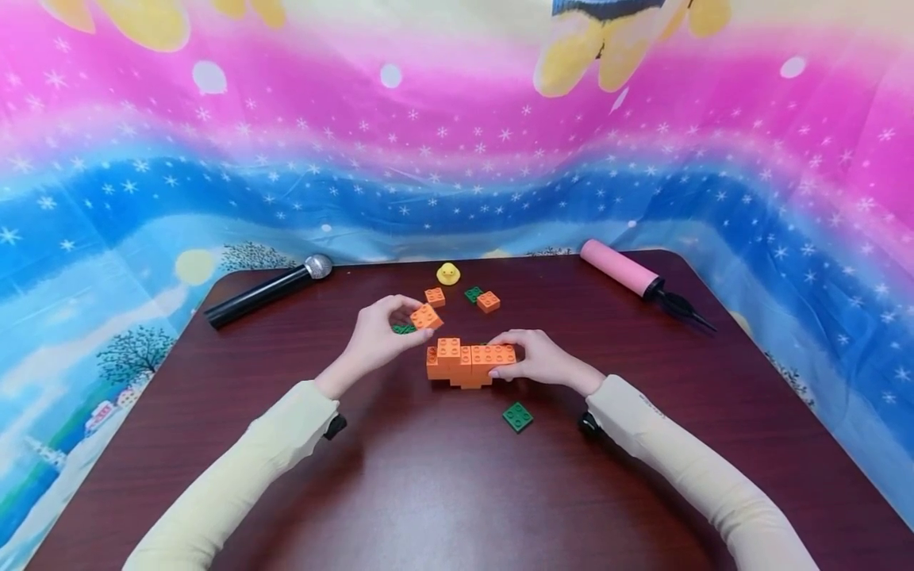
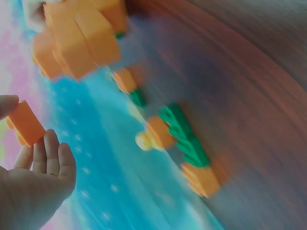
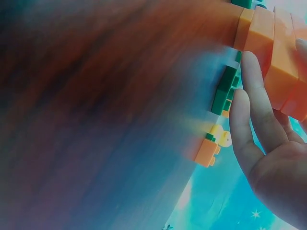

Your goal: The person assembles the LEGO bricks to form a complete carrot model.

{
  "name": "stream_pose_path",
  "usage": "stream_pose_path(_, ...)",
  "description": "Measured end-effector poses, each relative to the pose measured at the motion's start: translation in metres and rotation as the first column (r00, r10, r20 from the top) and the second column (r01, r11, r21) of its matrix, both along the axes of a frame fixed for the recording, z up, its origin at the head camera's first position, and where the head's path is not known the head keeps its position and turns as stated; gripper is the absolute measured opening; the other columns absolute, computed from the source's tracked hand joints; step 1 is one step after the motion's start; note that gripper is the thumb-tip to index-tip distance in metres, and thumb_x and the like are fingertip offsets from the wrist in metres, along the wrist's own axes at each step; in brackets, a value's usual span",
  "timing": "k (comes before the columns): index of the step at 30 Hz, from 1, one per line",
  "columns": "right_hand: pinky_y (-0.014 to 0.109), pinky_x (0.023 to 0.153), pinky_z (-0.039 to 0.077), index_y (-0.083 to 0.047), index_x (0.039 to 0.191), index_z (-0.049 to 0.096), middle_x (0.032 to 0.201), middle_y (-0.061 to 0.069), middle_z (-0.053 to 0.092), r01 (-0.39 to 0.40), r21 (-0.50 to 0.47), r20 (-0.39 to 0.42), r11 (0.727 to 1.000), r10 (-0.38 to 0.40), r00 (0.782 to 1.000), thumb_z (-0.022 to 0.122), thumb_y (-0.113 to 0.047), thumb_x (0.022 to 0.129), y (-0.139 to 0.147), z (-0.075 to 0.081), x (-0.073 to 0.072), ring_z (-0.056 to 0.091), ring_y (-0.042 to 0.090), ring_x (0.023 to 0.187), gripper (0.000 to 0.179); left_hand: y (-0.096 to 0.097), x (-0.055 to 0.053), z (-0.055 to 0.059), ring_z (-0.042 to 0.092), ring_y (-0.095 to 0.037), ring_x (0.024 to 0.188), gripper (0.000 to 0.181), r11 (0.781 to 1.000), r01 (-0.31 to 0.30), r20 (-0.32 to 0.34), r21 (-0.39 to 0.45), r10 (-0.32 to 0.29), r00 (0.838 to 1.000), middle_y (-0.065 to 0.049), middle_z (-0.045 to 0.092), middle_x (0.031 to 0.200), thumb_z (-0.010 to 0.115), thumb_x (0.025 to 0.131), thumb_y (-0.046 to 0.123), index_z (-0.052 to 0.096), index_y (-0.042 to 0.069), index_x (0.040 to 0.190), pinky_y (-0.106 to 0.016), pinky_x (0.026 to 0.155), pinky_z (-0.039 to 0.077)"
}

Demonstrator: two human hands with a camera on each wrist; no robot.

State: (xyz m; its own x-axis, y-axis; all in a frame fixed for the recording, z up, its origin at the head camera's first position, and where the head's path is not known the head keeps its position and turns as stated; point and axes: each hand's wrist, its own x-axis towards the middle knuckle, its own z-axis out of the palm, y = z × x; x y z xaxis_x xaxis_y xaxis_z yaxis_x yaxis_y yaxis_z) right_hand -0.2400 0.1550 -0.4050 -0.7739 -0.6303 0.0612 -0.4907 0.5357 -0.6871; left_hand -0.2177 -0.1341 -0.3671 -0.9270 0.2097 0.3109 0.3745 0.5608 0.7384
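My left hand (image 1: 382, 333) pinches a small orange toy brick (image 1: 426, 317) between thumb and fingers, above the table and just left of a joined block of orange bricks (image 1: 451, 366). In the left wrist view that brick (image 2: 27, 123) shows its smooth side, studs facing left. Gripping the block's right end is my right hand (image 1: 543, 361); the block has a raised brick at its left and a narrower stepped underside. Two fingers extend beside the block (image 3: 283, 62) in the right wrist view. A flat green brick (image 1: 517, 416) lies in front of the block.
Behind the hands lie loose orange bricks (image 1: 489, 301), a green brick (image 1: 474, 294) and a yellow toy duck (image 1: 448, 274). Green pieces (image 1: 404, 328) show behind my left fingers. A microphone (image 1: 267, 293) lies back left, a pink hand pump (image 1: 621, 270) back right. Printed cloth (image 1: 457, 198) hangs behind.
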Motion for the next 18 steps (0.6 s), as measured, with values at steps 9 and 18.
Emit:
stream_pose_path(9,0.033,0.081,0.052,-0.013,0.121,0.064,0.112,0.003,0.067,-0.001,0.004,0.002,1.0,0.001,1.0,0.076,-0.032,0.082,0.0,0.0,-0.002,0.056,0.016,0.091,0.045,0.033,0.004,0.008,0.062,-0.027,0.097,0.04,0.969,0.234,-0.021,-0.072,-0.236,0.971,-0.007,0.065,0.109,0.079,0.078,0.019,0.066,0.007,0.114,-0.043,0.085,0.053)
stream_pose_path(18,0.027,0.074,0.052,-0.011,0.121,0.064,0.107,0.003,0.068,-0.012,-0.01,0.004,1.0,0.012,1.0,0.076,-0.03,0.082,0.0,0.0,0.001,0.058,0.014,0.083,0.045,0.046,-0.004,0.006,0.062,-0.018,0.092,0.04,0.924,0.339,0.017,-0.179,-0.341,0.94,-0.006,0.067,0.106,0.08,0.077,0.018,0.065,0.007,0.113,-0.031,0.083,0.054)
